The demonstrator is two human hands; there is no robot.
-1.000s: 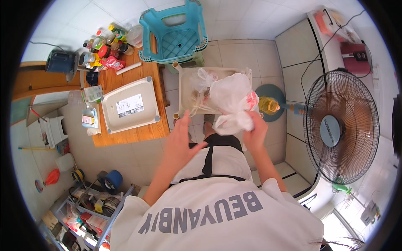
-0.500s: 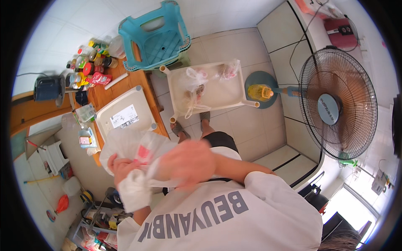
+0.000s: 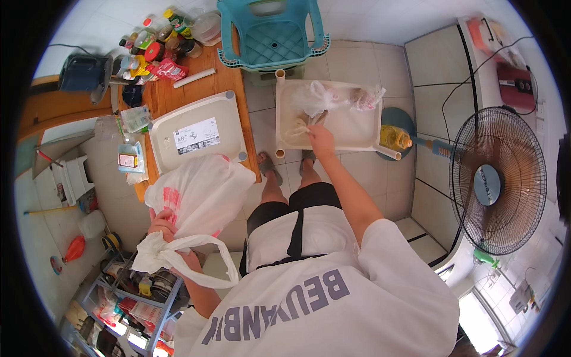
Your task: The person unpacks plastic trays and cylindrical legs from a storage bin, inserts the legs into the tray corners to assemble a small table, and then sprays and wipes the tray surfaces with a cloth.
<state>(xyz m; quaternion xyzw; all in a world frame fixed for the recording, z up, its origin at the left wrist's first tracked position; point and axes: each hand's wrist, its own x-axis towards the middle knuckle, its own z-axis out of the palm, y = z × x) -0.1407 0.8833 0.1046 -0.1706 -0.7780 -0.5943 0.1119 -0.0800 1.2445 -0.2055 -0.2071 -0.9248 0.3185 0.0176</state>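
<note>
My left hand (image 3: 162, 225) grips the gathered neck of a large, puffed-out white plastic bag (image 3: 208, 190) with red print. Its long handle loops hang down over my left forearm. Stretched forward, my right hand (image 3: 322, 141) has its fingers pinched at the near-left part of a small clear plastic bag (image 3: 299, 128). That bag lies in an upturned cream plastic stool (image 3: 357, 132) with short legs at its corners. Beside it in the stool rest a knotted clear bag (image 3: 321, 98) and another small bag (image 3: 366, 99); what they contain is hard to make out.
A second cream stool (image 3: 160, 146) bearing a white label lies on the wooden table (image 3: 229, 68) at left, near several bottles and jars (image 3: 160, 50). Turquoise stools (image 3: 273, 35) stand at the back. A floor fan (image 3: 498, 181) and a yellow oil bottle (image 3: 394, 137) are at right.
My right hand has left the white bag's neck and reached forward to the small bag in the upturned stool. The white bag now hangs from my left hand alone, its handles loose.
</note>
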